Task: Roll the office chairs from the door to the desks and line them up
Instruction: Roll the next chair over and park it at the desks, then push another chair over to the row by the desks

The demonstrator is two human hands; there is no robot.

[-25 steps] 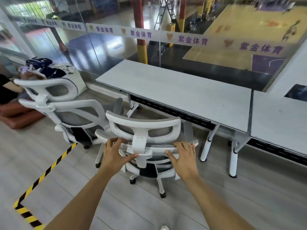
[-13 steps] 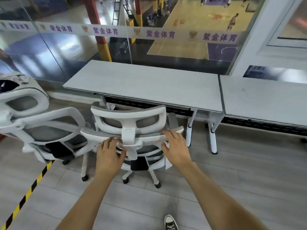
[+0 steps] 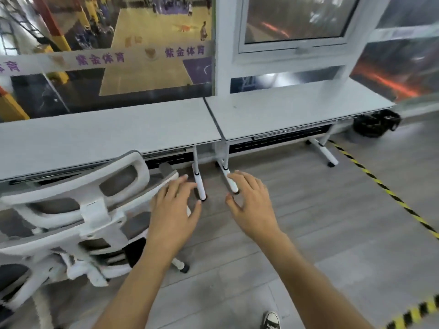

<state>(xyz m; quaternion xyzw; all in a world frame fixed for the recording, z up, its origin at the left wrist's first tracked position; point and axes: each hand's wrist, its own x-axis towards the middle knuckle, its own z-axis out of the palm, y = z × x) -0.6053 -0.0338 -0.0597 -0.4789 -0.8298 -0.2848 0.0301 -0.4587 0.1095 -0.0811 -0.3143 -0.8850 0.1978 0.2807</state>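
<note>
A white office chair [image 3: 92, 210] with grey mesh stands at the left, its back toward me and its headrest close to the edge of the left desk [image 3: 99, 134]. My left hand [image 3: 174, 210] hovers by the chair's right side with fingers spread; whether it touches the frame I cannot tell. My right hand [image 3: 251, 207] hangs in the air to the right of the chair, fingers spread, holding nothing. The right desk [image 3: 285, 110] butts against the left one.
White desk legs [image 3: 199, 184] stand on the floor just beyond my hands. A black bin [image 3: 375, 123] sits at the far right end of the desks. Yellow-black floor tape [image 3: 384, 191] runs along the right. My shoe [image 3: 270, 320] shows at the bottom.
Both hands have come off the chair's backrest and spread open. My view has swung right, so the chair now sits at the left and the second chair is out of sight.
</note>
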